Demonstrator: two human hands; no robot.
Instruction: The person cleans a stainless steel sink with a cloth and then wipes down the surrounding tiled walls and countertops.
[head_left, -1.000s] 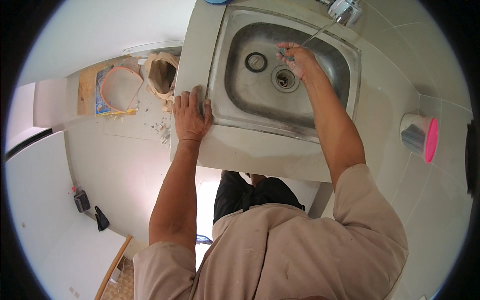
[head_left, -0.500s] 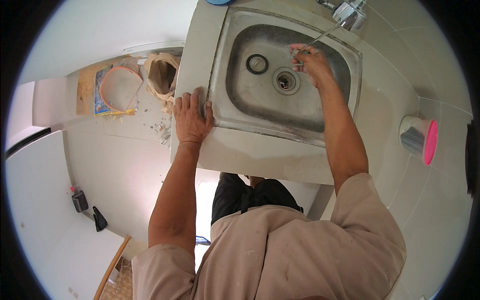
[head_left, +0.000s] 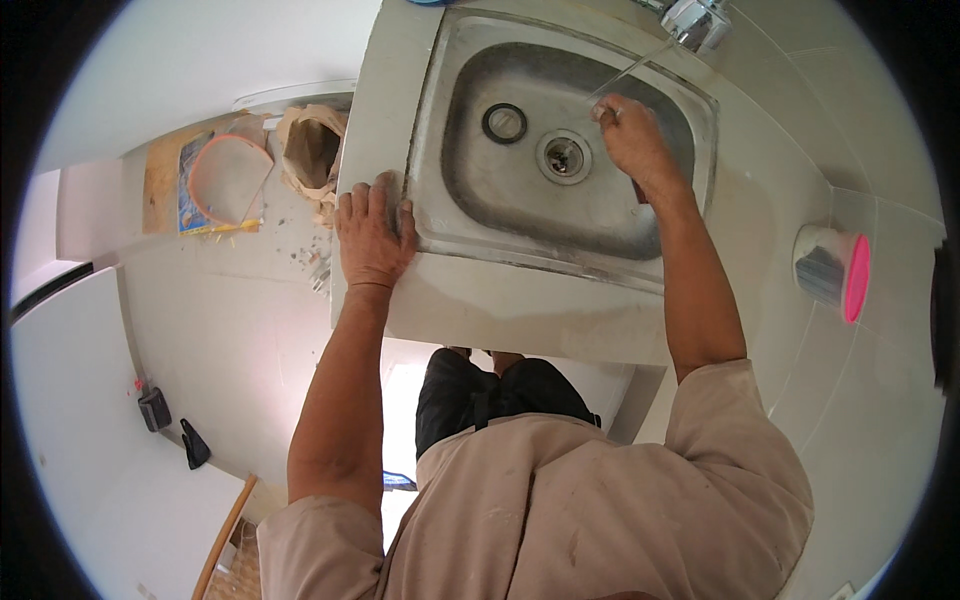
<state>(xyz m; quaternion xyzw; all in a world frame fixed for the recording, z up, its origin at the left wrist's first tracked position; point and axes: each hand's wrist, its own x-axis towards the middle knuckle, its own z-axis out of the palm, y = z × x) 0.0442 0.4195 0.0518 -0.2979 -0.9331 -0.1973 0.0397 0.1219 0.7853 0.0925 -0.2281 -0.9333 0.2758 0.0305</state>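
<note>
Head view, clock dial centred on the drain; nearest, L hand at approx 8 o'clock, palm down on the pale counter, fingers extended and slightly apart, thumb just beside the sink rim; R hand betw. 2 and 3, over the stainless-steel sink, fingers curled tog. in a fist, can't tell if anything's inside; dark reddish sliver under R wrist, unclear.

Water stream slants from the chrome tap, betw. 1 and 2, to by the knuckles; done well, this prob. wants the fist square in the flow, turned slowly, kept low so drips stay in the bowl; L palm flat is a good brace.

Surface: black-rimmed stopper at 10, on the basin floor; bowl greyish, looks grimy.

Room: pink-lidded clear tub near 4, by wall tiles; crumpled brown bag at 9, on the floor w/ scattered debris; farther, black pouch at 8.
</note>
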